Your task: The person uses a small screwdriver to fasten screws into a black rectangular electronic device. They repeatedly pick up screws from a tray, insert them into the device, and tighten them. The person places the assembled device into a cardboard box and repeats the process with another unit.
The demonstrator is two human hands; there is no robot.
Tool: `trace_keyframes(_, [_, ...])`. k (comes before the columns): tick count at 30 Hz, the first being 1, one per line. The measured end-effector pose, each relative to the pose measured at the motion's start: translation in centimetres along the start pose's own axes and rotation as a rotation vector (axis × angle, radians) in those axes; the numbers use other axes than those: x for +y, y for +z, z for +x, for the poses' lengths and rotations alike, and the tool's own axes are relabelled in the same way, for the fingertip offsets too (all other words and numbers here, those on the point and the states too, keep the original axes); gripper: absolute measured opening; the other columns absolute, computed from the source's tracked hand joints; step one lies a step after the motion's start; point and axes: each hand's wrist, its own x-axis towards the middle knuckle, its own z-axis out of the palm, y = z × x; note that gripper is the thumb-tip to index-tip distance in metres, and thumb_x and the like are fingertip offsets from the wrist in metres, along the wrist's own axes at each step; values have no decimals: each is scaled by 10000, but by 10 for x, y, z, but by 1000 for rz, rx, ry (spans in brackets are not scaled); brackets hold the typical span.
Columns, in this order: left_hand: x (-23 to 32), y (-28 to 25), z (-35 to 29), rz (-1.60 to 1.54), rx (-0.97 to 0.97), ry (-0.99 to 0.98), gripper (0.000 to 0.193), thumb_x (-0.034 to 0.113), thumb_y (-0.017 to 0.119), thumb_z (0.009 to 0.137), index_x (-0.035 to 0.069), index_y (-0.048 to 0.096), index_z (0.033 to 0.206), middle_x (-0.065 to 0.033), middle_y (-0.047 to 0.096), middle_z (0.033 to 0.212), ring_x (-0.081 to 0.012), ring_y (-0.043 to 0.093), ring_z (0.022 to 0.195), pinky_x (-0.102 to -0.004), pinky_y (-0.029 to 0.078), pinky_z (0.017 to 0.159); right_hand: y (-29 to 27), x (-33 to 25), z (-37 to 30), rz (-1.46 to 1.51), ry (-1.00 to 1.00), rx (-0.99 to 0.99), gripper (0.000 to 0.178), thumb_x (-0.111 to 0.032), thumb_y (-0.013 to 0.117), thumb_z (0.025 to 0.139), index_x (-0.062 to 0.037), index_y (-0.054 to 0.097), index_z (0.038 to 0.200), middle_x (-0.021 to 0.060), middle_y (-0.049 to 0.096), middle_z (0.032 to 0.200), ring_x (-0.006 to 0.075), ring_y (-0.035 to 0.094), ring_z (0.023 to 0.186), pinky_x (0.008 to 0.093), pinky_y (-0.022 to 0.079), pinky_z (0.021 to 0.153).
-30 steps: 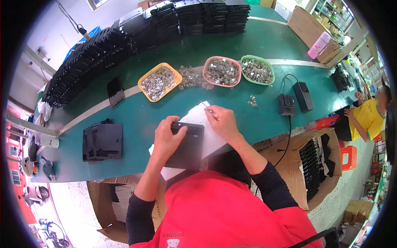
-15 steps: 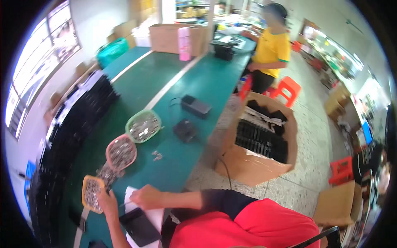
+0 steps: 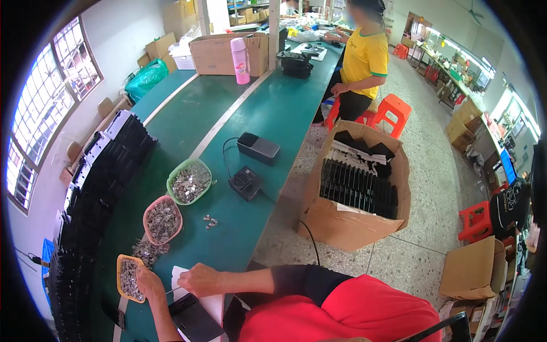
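Note:
My left hand [image 3: 149, 283] is at the right rim of an orange basket [image 3: 120, 279] filled with small metal pieces. Its fingers look bent together, and whatever they may pinch is hidden. My right hand [image 3: 199, 279] is closed around a thin metal rod-like tool [image 3: 174, 289], which points left toward the left hand; its exact kind is too small to tell. Below both hands, a flat black case [image 3: 196, 320] lies on a white sheet [image 3: 214, 305] at the table edge.
A pink basket [image 3: 146, 231] and a green basket [image 3: 207, 185] hold more metal pieces, with a loose heap [image 3: 149, 252] nearby. Black devices [image 3: 247, 182] sit on the green table. Stacked black parts [image 3: 85, 222] line the left. A carton [image 3: 342, 225] stands right; a person in yellow [image 3: 366, 57] is beyond.
The view has shifted slightly and become sharper. Both hands keep nearly the same places, the left by the orange basket and the right with the thin tool.

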Motion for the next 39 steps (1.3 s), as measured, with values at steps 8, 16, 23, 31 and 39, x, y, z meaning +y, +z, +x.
trace_keyframes(8, [19,-18,-1,51,-30,7,164,16,430,878,-45,580,903,-250,625,857,-422,634,809,-485,505,711,0,1,2,-33,21,-32,69,-120,580,789,-57,555,774,97,596,773,306,639,687,416,511,583])
trace_keyframes(16, [13,-15,4,31,-114,8,190,19,421,884,-49,598,875,-269,615,905,-407,629,850,-480,492,721,-2,-1,1,-55,1,-15,72,-123,585,779,-58,554,772,101,598,772,305,642,691,415,517,589])
trace_keyframes(23, [8,-9,-1,-24,-37,50,177,17,439,871,-51,602,876,-271,611,881,-423,616,848,-479,488,721,0,-2,1,-57,11,-40,66,-122,578,781,-59,558,783,100,595,767,301,641,693,408,517,589])
trace_keyframes(31, [-8,-4,-4,22,-32,221,97,-45,535,807,-21,578,890,-220,585,909,-388,626,830,-450,513,708,3,1,-1,-91,16,-57,68,-127,584,776,-62,571,793,110,606,777,307,643,697,416,514,593])
trace_keyframes(39, [-21,-14,-12,-29,-45,138,99,-17,528,797,-10,577,883,-232,591,865,-402,617,822,-488,493,706,6,-3,7,-147,15,-74,91,-161,603,742,-86,578,787,116,612,773,314,642,679,427,513,577])
